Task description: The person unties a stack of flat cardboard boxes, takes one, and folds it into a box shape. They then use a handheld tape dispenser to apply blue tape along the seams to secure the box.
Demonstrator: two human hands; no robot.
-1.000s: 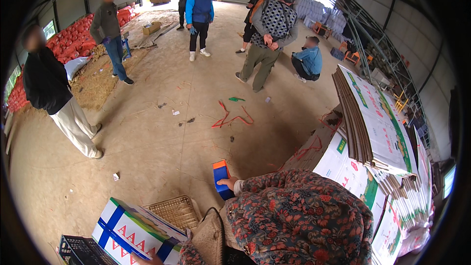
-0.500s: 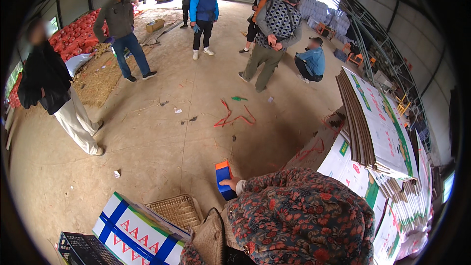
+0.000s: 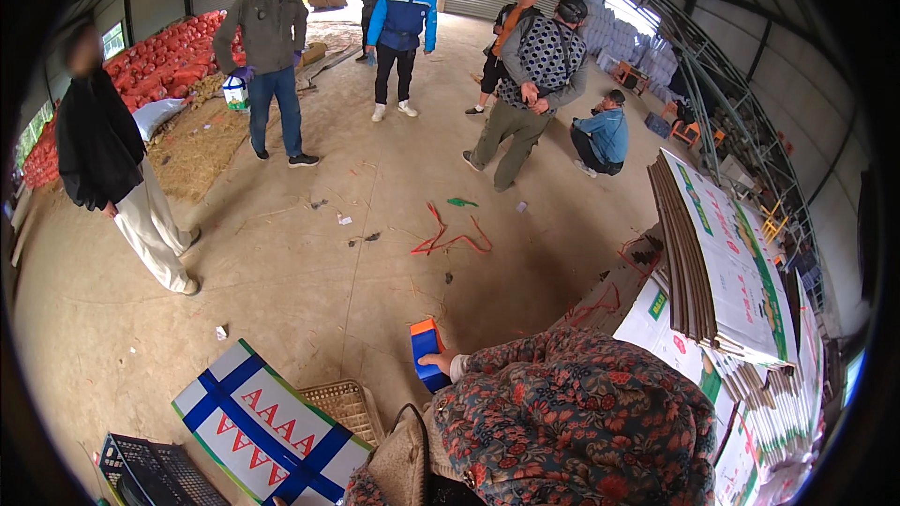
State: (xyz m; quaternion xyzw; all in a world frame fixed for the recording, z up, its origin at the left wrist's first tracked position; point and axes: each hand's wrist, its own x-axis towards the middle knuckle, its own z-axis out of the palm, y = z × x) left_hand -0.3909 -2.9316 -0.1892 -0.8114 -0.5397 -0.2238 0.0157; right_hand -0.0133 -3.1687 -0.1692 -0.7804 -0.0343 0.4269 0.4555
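Note:
My right hand (image 3: 435, 360) grips a blue, box-shaped object (image 3: 424, 342) with an orange end. Its exact kind I cannot make out. The floral sleeve reaches across from the right. At the lower left, a white carton (image 3: 267, 422) with crossing blue bands, green edges and red print stands tilted, one broad face toward me. What seems a fingertip of my left hand (image 3: 279, 501) shows at the carton's bottom edge; the rest is hidden. Beside the carton are a tan woven basket (image 3: 349, 403) and a black plastic crate (image 3: 155, 468).
Flattened cartons (image 3: 727, 253) are stacked high at my right. Red strapping (image 3: 450, 234) and scraps lie on the concrete floor (image 3: 281, 300). Several people stand farther off, and one person (image 3: 605, 136) squats. Red mesh sacks (image 3: 169, 56) are piled at the far left.
The white carton has turned, showing more of its broad banded face. My right hand keeps hold of the blue object. The grey-jacketed person's small white package now shows; the dark-jacketed person's arm has lowered.

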